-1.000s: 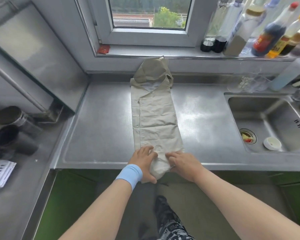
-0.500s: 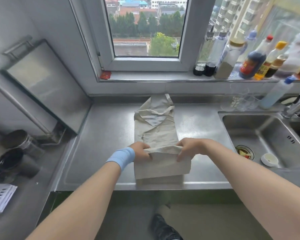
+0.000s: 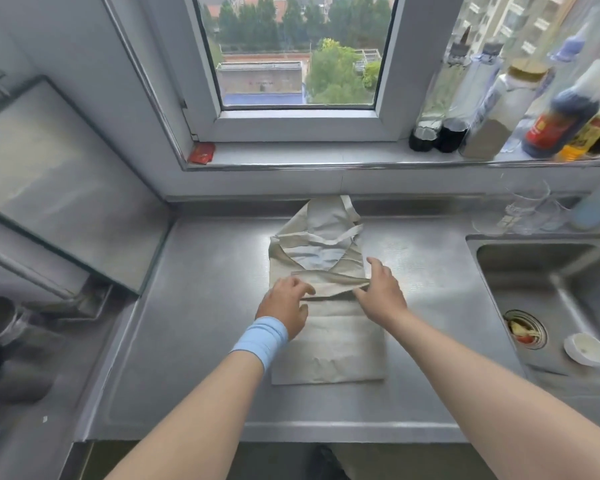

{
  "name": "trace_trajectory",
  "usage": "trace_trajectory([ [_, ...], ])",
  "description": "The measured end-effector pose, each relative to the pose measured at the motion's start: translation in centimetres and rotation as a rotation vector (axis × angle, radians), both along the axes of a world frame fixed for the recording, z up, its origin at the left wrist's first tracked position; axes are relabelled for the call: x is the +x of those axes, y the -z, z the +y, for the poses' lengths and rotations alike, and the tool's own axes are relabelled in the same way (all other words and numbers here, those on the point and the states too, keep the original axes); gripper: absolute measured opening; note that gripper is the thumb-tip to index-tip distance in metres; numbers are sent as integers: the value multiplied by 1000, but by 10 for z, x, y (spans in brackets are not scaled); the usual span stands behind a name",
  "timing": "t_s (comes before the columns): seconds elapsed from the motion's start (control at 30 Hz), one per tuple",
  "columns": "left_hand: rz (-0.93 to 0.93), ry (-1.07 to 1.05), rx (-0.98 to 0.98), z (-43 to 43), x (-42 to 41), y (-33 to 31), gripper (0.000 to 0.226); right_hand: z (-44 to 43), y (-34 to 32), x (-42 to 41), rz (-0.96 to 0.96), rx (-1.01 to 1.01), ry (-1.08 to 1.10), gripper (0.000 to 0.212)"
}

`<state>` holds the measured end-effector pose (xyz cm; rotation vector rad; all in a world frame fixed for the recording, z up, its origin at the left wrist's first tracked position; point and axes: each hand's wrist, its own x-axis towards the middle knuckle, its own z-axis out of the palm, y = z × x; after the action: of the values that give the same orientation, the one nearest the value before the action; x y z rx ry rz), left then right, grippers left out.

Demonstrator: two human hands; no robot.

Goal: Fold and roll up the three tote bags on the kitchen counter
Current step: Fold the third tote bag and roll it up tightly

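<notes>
- left hand point(image 3: 284, 306), blue wristband point(image 3: 262, 341): fingers and thumb pinch the left end of the tote bag's point(image 3: 326, 348) turned-over edge.
- tote bag: narrow folded strip in the middle of the counter point(image 3: 194, 323), running from near the front edge to the back edge. Its near end is doubled over and that edge is a bit lifted off the layer under it. The handles point(image 3: 329, 233) lie loose by the back edge.
- right hand point(image 3: 381, 292): pinches the right end of the same edge, thumb sticking up.
- step, my read: first turn toward the handles. Keep both ends level and the edge square to the strip's sides, lay it down, press flat, then roll tight. Tuck the handles in or they'll bunch.
- sink point(image 3: 551, 268): right of the bag, apart from it. Keep the cloth out of it.
- only one bag in view.
</notes>
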<state>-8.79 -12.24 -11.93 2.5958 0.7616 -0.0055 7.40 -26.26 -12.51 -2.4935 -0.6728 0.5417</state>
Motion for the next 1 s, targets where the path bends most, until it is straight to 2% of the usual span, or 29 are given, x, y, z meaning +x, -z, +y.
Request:
trace_trajectory([
  [0.07, 225, 136, -47, -5, 3, 15, 45, -3, 16, -3, -247, -89, -181, 62],
  [0.13, 414, 222, -18, -7, 5, 26, 64, -7, 30, -5, -426, -84, -342, 50],
  [0.23, 512, 172, 85, -4, 4, 35, 82, -9, 43, -7, -602, -87, -419, 39],
  [0.37, 471, 61, 130, 8, -1, 35, 94, 6, 44, -4, -566, -269, -274, 53],
  [0.43, 452, 54, 121, 14, -3, 33, 104, 18, 41, 5, -485, -306, -215, 39],
  [0.5, 386, 66, 107, 19, -4, 29, 106, 30, 34, 17, -303, -155, -199, 23],
  [0.6, 101, 149, 253, 24, -3, 27, 83, 43, 27, 33, -143, -16, -217, 16],
  [0.7, -142, 155, 389, 29, 10, 30, 75, 53, 28, 39, -280, -88, -223, 27],
  [0.77, -73, 239, 367, 34, 27, 32, 64, 54, 34, 39, -438, -98, -269, 37],
  [0.83, 198, 315, 284, 37, 42, 32, 59, 51, 39, 35, -526, -51, -334, 38],
  [0.87, 320, 289, 235, 39, 46, 32, 64, 48, 43, 33, -538, -44, -365, 38],
  [0.93, 455, 186, 122, 46, 52, 32, 86, 43, 48, 28, -456, -93, -381, 41],
  [1.0, 504, 152, 37, 53, 53, 32, 100, 39, 49, 26, -295, -199, -393, 51],
])
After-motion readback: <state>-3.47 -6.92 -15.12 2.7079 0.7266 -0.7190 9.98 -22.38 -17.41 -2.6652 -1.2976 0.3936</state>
